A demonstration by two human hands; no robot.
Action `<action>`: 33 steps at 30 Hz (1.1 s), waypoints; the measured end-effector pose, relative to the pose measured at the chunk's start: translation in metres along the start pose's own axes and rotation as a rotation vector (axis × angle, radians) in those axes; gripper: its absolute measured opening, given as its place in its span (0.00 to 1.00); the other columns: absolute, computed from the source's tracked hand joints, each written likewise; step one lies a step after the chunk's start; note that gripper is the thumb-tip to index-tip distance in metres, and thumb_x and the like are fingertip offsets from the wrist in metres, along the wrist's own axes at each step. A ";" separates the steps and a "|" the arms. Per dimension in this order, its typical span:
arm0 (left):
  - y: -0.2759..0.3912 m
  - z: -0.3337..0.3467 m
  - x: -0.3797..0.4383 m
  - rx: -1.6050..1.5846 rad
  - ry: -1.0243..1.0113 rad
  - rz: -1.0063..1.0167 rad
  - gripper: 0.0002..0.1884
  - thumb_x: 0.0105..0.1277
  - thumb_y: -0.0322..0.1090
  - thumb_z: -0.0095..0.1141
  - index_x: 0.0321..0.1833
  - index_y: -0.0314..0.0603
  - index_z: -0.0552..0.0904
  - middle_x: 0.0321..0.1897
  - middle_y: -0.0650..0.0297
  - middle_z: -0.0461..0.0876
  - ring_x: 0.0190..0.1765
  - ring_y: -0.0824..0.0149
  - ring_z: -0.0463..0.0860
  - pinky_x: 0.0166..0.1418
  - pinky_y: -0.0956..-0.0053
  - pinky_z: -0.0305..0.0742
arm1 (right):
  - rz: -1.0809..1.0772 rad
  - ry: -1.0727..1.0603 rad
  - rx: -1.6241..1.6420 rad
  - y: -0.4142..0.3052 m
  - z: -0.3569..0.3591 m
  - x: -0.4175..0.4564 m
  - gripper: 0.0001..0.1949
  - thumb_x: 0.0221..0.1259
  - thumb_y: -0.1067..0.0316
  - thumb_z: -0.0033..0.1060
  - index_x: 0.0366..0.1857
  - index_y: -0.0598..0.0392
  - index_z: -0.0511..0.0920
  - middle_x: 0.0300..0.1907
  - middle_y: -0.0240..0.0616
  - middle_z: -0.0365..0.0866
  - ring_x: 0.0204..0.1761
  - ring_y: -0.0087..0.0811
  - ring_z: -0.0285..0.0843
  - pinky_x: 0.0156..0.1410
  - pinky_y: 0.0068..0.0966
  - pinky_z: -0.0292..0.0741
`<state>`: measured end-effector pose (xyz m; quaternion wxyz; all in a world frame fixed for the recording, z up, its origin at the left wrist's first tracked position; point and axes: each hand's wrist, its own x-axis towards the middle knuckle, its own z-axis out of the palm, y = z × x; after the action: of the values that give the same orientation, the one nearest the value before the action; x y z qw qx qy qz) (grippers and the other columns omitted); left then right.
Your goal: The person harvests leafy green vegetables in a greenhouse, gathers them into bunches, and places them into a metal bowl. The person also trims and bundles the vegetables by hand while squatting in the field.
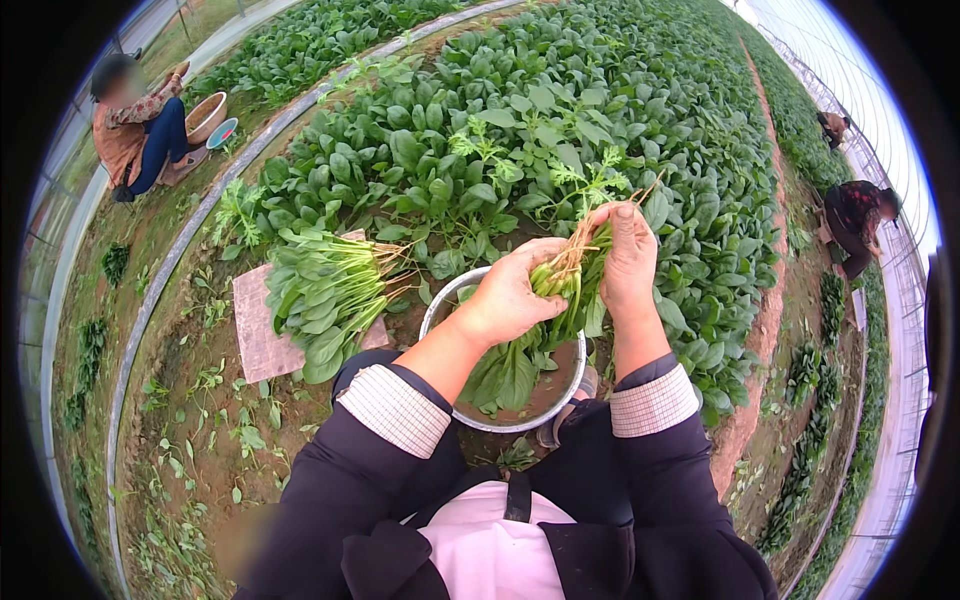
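My left hand grips a bunch of spinach by its stems, roots pointing up and leaves hanging down. At the right side of the same bunch, my right hand has its thumb and fingers closed on spinach near the thin brown roots. Beneath both hands stands a round metal basin, its inside brownish, with spinach leaves hanging into it. A heap of pulled spinach lies to the left, roots towards the right, on a pinkish flat sheet.
Dense spinach plants grow in front. A grey hose or pipe curves along the left. One person sits at the upper left beside a tub; two others are at the right. Loose leaves litter the soil.
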<state>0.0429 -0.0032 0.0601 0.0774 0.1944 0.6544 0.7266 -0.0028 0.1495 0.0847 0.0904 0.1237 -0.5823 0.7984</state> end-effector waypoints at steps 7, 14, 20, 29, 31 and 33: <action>0.001 0.002 0.001 -0.013 -0.007 -0.003 0.36 0.49 0.13 0.56 0.65 0.38 0.65 0.55 0.63 0.74 0.59 0.70 0.72 0.61 0.76 0.68 | 0.018 0.021 -0.036 0.004 -0.003 0.001 0.18 0.63 0.51 0.55 0.27 0.57 0.75 0.26 0.34 0.77 0.28 0.23 0.72 0.38 0.20 0.70; 0.004 0.002 0.000 -0.062 0.018 -0.062 0.33 0.49 0.14 0.57 0.62 0.37 0.68 0.55 0.62 0.75 0.58 0.71 0.73 0.61 0.76 0.68 | 0.008 0.003 -0.157 0.006 -0.008 0.002 0.19 0.59 0.48 0.60 0.28 0.57 0.75 0.26 0.30 0.75 0.28 0.21 0.71 0.37 0.19 0.70; 0.012 -0.002 -0.001 0.265 -0.027 0.017 0.33 0.48 0.14 0.57 0.62 0.37 0.69 0.55 0.63 0.75 0.58 0.69 0.73 0.63 0.75 0.67 | 0.049 -0.013 -0.453 0.007 -0.022 0.005 0.21 0.56 0.46 0.63 0.27 0.57 0.75 0.22 0.25 0.72 0.26 0.18 0.69 0.31 0.19 0.67; 0.016 -0.025 -0.004 -0.204 0.211 -0.180 0.28 0.52 0.12 0.54 0.59 0.37 0.71 0.47 0.66 0.76 0.45 0.74 0.77 0.49 0.78 0.75 | 0.062 0.061 -1.112 -0.029 -0.018 0.009 0.25 0.54 0.40 0.60 0.25 0.58 0.74 0.20 0.40 0.74 0.25 0.38 0.73 0.35 0.30 0.71; 0.012 -0.026 -0.001 -0.188 0.243 -0.176 0.27 0.53 0.14 0.57 0.59 0.37 0.71 0.47 0.66 0.77 0.47 0.73 0.77 0.51 0.78 0.75 | 0.050 -0.023 -0.911 -0.018 -0.011 0.002 0.25 0.54 0.41 0.60 0.27 0.58 0.76 0.19 0.36 0.73 0.24 0.32 0.71 0.34 0.27 0.70; 0.008 -0.018 0.001 -0.197 0.291 -0.183 0.27 0.54 0.16 0.58 0.59 0.36 0.70 0.47 0.66 0.77 0.47 0.73 0.77 0.52 0.77 0.74 | 0.059 -0.141 -0.661 -0.003 0.010 -0.007 0.22 0.55 0.45 0.62 0.31 0.57 0.79 0.26 0.32 0.76 0.28 0.21 0.69 0.38 0.21 0.70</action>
<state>0.0364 -0.0207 0.0667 0.0662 0.0184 0.5994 0.7975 0.0059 0.1410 0.0882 0.0619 0.1256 -0.8178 0.5582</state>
